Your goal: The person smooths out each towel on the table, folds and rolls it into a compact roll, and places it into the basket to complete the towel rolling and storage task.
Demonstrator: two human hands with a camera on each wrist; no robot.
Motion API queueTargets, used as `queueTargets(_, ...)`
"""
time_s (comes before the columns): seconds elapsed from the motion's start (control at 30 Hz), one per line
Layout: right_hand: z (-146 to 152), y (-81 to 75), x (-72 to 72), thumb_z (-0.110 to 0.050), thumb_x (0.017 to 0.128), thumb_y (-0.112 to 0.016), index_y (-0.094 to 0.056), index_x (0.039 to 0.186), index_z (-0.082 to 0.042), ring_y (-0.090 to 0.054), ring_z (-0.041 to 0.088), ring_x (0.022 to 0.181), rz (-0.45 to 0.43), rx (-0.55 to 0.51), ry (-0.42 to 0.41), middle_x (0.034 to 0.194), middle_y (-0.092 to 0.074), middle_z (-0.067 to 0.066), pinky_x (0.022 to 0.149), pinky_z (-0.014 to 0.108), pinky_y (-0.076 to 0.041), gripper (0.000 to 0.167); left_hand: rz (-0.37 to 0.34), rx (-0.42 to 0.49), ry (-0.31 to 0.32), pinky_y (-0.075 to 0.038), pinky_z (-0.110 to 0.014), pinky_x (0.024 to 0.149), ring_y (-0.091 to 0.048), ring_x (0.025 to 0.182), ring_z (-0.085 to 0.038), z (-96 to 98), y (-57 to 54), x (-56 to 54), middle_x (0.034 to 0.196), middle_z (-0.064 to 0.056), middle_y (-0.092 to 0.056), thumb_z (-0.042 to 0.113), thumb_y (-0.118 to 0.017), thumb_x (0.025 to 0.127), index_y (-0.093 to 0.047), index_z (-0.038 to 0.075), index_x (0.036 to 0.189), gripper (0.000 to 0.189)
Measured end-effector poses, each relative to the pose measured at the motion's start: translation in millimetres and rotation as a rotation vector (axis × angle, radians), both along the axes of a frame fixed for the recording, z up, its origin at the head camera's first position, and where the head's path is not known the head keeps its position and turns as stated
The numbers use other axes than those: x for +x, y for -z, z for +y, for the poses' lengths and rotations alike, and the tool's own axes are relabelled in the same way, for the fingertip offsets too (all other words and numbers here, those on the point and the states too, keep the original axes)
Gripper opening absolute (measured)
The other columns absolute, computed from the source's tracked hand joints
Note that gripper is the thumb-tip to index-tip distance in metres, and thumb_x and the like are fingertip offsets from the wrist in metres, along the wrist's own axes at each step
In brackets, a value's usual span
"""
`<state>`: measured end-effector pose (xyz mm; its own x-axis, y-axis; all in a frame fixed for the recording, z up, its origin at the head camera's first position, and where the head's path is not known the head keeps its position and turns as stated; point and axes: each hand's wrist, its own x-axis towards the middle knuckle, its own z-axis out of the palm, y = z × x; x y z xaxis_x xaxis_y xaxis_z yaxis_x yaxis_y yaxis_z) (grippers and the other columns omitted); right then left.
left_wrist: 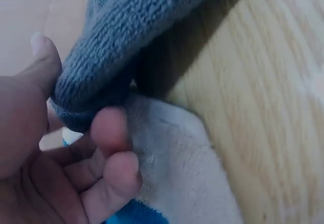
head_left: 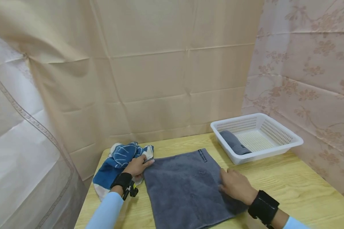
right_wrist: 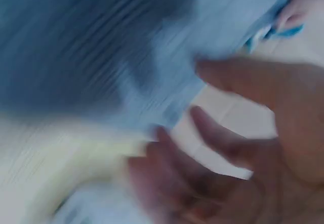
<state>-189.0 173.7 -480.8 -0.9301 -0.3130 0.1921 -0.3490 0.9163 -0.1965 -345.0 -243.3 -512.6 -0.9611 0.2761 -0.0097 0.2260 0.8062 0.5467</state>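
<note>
A grey towel [head_left: 186,190] lies spread on the table, its dark label strip [head_left: 202,155] at the far right corner. My left hand [head_left: 135,166] pinches the towel's far left corner. Up close in the left wrist view, the folded towel edge [left_wrist: 121,36] passes between thumb and fingers. Under that hand sits a crumpled blue and white towel [head_left: 104,175]. At the grey towel's right edge is my right hand [head_left: 238,187]. Blurred in the right wrist view, its thumb and fingers [right_wrist: 228,145] stand apart, with the towel behind them.
A white plastic basket [head_left: 286,147] stands at the back right of the wooden table [head_left: 298,187]. One rolled grey towel [head_left: 233,142] lies inside against its left wall. A beige curtain [head_left: 160,79] hangs along the back edge, a floral one [head_left: 309,70] at the right.
</note>
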Motion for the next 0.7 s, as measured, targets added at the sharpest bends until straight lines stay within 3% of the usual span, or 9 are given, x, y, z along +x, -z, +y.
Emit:
queueTargets(0.07,-33.0,0.1,1.5,-0.024,0.084,-0.085,-0.058,0.089,-0.016,-0.056,0.015,0.07,0.052,-0.057,-0.12,0.081,-0.055,-0.002,0.056,0.034,-0.047,0.029,-0.005,0.038,0.017,-0.046,-0.036,0.058,-0.057,0.06,-0.019,0.5,-0.4,-0.8,0.077,-0.003,-0.059,0.048,-0.062,0.102,-0.061,0.015,0.105,0.034)
queueTargets(0.17,-82.3,5.8,6.6,-0.035,0.098,-0.072,-0.062,0.098,-0.023,-0.051,0.001,0.073,-0.019,-0.126,-0.405,0.088,-0.054,-0.012,0.059,0.022,-0.045,0.017,0.042,0.107,0.024,-0.043,-0.037,0.064,-0.054,0.066,-0.018,3.7,-3.2,-0.9,0.08,-0.002,-0.059,0.032,-0.068,0.101,-0.066,0.015,0.108,0.019)
queueTargets(0.27,-124.9,16.9,11.4,-0.048,0.103,-0.061,-0.061,0.122,-0.024,-0.049,-0.004,0.079,-0.149,-0.083,-0.657,0.101,-0.055,-0.013,0.063,0.016,-0.043,0.031,0.088,0.195,-0.023,-0.043,-0.037,0.062,-0.054,0.068,-0.021,8.2,-6.8,-0.7,0.082,-0.005,-0.061,0.018,-0.075,0.096,-0.069,0.014,0.103,0.01)
queueTargets(0.33,-147.4,25.8,12.3,-0.054,0.103,-0.056,-0.058,0.132,-0.024,-0.048,-0.004,0.08,-0.146,0.01,-0.755,0.105,-0.055,-0.011,0.062,0.014,-0.041,0.041,0.134,0.225,-0.059,-0.044,-0.037,0.063,-0.055,0.072,-0.021,10.3,-8.1,-1.2,0.087,-0.006,-0.062,0.013,-0.076,0.095,-0.069,0.012,0.103,0.011)
queueTargets(0.4,-164.6,32.7,12.7,-0.055,0.103,-0.055,-0.058,0.136,-0.024,-0.048,-0.002,0.08,-0.102,0.1,-0.788,0.106,-0.056,-0.008,0.062,0.014,-0.04,0.045,0.146,0.228,-0.084,-0.046,-0.038,0.064,-0.056,0.075,-0.021,11.8,-8.2,-1.3,0.092,-0.007,-0.062,0.015,-0.075,0.096,-0.067,0.009,0.109,0.016)
queueTargets(0.5,-181.7,39.7,14.1,-0.06,0.102,-0.054,-0.064,0.13,-0.023,-0.052,0.003,0.078,0.039,0.214,-0.76,0.103,-0.058,-0.004,0.06,0.016,-0.042,0.047,0.094,0.201,-0.091,-0.047,-0.04,0.065,-0.058,0.074,-0.023,12.3,-7.7,-0.4,0.09,-0.01,-0.061,0.022,-0.071,0.1,-0.06,0.006,0.122,0.03)
queueTargets(0.6,-192.3,43.2,16.8,-0.061,0.103,-0.05,-0.066,0.127,-0.021,-0.057,0.008,0.084,0.16,0.279,-0.738,0.111,-0.062,-0.001,0.065,0.021,-0.048,0.05,0.042,0.127,-0.071,-0.047,-0.041,0.066,-0.059,0.075,-0.023,11.2,-5.2,0.2,0.088,-0.009,-0.06,0.024,-0.07,0.101,-0.055,0.007,0.131,0.038)
queueTargets(0.7,-199.3,47.7,19.5,-0.061,0.105,-0.044,-0.057,0.141,-0.025,-0.058,0.01,0.097,0.223,0.347,-0.761,0.126,-0.059,0.0,0.072,0.022,-0.05,0.053,0.047,0.073,-0.023,-0.05,-0.043,0.071,-0.063,0.084,-0.026,9.3,-2.3,-0.4,0.095,-0.009,-0.064,0.018,-0.071,0.099,-0.055,0.01,0.134,0.04)
